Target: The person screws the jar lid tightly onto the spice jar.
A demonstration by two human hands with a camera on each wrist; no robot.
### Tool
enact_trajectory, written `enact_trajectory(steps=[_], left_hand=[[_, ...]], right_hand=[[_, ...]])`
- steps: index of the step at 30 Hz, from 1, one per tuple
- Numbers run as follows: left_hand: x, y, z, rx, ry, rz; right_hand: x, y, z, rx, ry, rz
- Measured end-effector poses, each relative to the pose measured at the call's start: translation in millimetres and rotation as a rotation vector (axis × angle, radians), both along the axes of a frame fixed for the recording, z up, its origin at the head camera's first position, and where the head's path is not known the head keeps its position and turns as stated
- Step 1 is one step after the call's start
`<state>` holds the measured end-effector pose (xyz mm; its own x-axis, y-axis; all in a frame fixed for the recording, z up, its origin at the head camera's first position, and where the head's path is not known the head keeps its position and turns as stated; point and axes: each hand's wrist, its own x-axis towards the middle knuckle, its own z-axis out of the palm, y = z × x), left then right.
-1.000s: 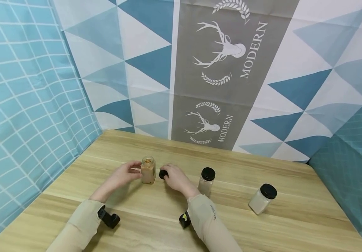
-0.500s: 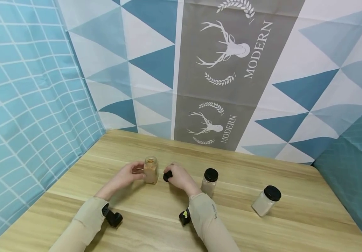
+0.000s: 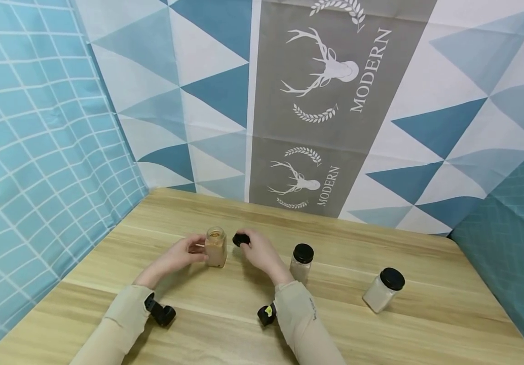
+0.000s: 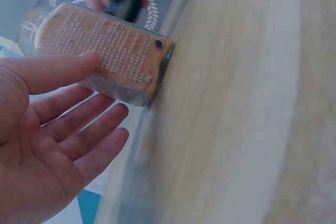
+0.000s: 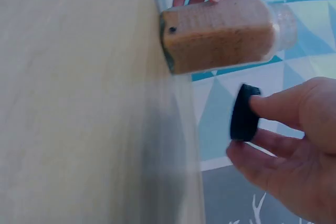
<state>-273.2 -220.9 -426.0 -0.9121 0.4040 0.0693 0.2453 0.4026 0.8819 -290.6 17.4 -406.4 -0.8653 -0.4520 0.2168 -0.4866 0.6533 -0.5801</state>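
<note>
Three jars [image 3: 216,247] [image 3: 300,262] [image 3: 382,289], three black lids [image 3: 241,239], one off.

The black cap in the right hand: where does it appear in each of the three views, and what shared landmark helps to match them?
Head: the cap is at centre, pinched by the right hand, just right of the open jar.
Left wrist: top centre, behind the jar, dark and blurred.
Right wrist: right of centre, below the jar.
Shared landmark: the open jar of brown powder, steadied by the left hand.
</note>
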Motion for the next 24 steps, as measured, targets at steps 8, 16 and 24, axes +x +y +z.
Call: enact_trajectory(steps=[8,16,24], left_hand=[[-1.2,-1.1,-2.9,-0.017,0.027,-0.011],[-0.1,-3.4,-5.1,-0.015,0.009,-0.003],[0.1,-3.5,-5.1,-0.016,-0.003,0.004]], right_hand=[[5.8,-7.4,11.0,-0.243,0.036,0.004],[11.0,-19.0,15.8,-0.346,0.108,0.09],[11.3,-28.2,15.7,-0.252,0.229,0.117]])
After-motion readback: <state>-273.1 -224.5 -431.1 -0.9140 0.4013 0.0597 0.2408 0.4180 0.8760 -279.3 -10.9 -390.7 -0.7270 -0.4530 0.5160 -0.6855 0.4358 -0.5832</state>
